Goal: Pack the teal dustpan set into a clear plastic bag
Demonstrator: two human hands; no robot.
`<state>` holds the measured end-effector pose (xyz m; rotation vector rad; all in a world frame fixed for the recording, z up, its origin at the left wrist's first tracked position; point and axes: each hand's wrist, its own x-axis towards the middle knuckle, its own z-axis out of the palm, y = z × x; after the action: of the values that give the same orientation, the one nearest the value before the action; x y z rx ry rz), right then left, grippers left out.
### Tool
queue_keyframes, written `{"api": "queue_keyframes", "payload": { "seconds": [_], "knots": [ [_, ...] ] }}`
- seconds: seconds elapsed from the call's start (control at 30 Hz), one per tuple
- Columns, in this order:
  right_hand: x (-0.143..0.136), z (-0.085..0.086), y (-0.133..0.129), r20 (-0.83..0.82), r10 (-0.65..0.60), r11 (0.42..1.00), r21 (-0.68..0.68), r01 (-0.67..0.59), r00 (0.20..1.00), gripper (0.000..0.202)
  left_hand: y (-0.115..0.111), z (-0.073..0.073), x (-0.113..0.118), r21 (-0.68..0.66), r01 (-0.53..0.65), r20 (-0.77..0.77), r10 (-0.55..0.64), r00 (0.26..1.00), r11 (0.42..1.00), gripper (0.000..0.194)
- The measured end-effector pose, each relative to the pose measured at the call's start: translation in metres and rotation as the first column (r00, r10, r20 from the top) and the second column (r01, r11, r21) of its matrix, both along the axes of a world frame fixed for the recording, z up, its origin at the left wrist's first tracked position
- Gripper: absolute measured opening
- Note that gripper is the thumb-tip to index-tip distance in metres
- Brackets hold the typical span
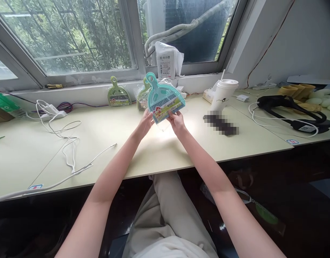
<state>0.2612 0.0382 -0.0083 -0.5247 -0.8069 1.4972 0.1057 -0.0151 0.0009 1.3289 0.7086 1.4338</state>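
Note:
Between my two hands is a teal dustpan and brush set in clear plastic wrap, held up over the table and tilted, handle toward the upper left. My left hand grips its lower left edge. On the lower right, my right hand pinches it, thumb on the printed label. Behind it, partly hidden, a green wrapped dustpan set leans at the wall. Another green dustpan set stands upright to the left, against the wall under the window.
White cables and a power strip lie on the left. To the right stand a white cup with a straw, a pixelated dark object and a black headset-like device. A white package sits on the sill.

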Motion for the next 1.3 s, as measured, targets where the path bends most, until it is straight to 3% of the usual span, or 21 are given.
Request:
{"api": "queue_keyframes", "payload": {
  "seconds": [0.07, 0.2, 0.27, 0.4, 0.57, 0.93, 1.13, 1.3],
  "knots": [
    [-0.003, -0.004, 0.0, 0.029, 0.027, 0.999, 0.018, -0.027, 0.999, 0.023, -0.001, 0.002, 0.001, -0.01, -0.013, 0.061, 0.013, 0.998, 1.0, 0.06],
    [-0.005, -0.007, -0.002, 0.058, 0.034, 0.997, 0.062, -0.037, 0.998, 0.026, -0.004, -0.002, 0.008, -0.075, 0.14, 0.057, -0.136, 0.989, 0.987, 0.049],
    [-0.004, -0.007, -0.003, 0.051, 0.032, 0.996, 0.087, -0.036, 0.998, 0.026, -0.005, -0.003, 0.01, -0.06, 0.15, 0.08, -0.145, 0.986, 0.987, 0.047],
    [-0.006, -0.008, -0.004, 0.022, 0.032, 0.994, 0.102, -0.034, 0.999, 0.024, -0.003, -0.001, 0.008, -0.017, 0.059, 0.139, -0.056, 0.989, 0.998, 0.047],
    [-0.008, -0.011, -0.004, 0.038, 0.022, 0.998, 0.054, -0.024, 0.999, 0.027, 0.002, -0.004, 0.006, -0.079, -0.073, 0.062, 0.078, 0.995, 0.994, 0.049],
    [-0.009, -0.009, -0.008, 0.036, -0.003, 1.0, 0.028, 0.002, 0.999, 0.027, 0.006, -0.011, 0.006, -0.108, -0.189, -0.019, 0.188, 0.982, 0.976, 0.054],
    [-0.007, -0.006, -0.004, 0.04, 0.089, 0.995, 0.044, -0.09, 0.995, 0.021, 0.007, -0.01, 0.005, -0.108, -0.255, 0.007, 0.257, 0.966, 0.961, 0.053],
    [-0.006, -0.006, -0.003, 0.061, 0.087, 0.994, 0.064, -0.091, 0.994, 0.023, 0.007, -0.009, 0.003, -0.112, -0.255, 0.005, 0.257, 0.966, 0.961, 0.053]
  ]
}}
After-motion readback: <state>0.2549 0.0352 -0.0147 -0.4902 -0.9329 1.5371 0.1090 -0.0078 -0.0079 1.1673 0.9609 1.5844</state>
